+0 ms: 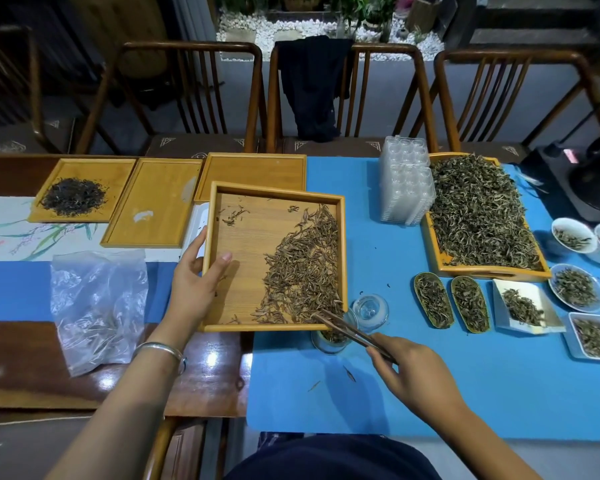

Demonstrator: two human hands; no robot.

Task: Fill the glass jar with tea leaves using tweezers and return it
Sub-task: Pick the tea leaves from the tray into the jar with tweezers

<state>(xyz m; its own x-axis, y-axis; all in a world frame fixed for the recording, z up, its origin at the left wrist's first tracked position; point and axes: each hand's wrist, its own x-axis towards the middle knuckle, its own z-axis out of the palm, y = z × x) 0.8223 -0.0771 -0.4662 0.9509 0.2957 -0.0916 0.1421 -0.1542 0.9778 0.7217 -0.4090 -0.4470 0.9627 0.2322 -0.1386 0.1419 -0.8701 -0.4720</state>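
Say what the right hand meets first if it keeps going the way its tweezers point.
Probably the brown tea leaves in the square wooden tray. The right hand aims the tweezers up-left, tips at the tray's near right corner above the glass jar; depth there is unclear.

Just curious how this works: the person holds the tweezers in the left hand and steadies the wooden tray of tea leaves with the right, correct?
Not quite: the hands are swapped. In the head view the right hand pinches the tweezers, their tips at the tea leaves by the tray's near corner. The left hand grips the left edge of the wooden tray.
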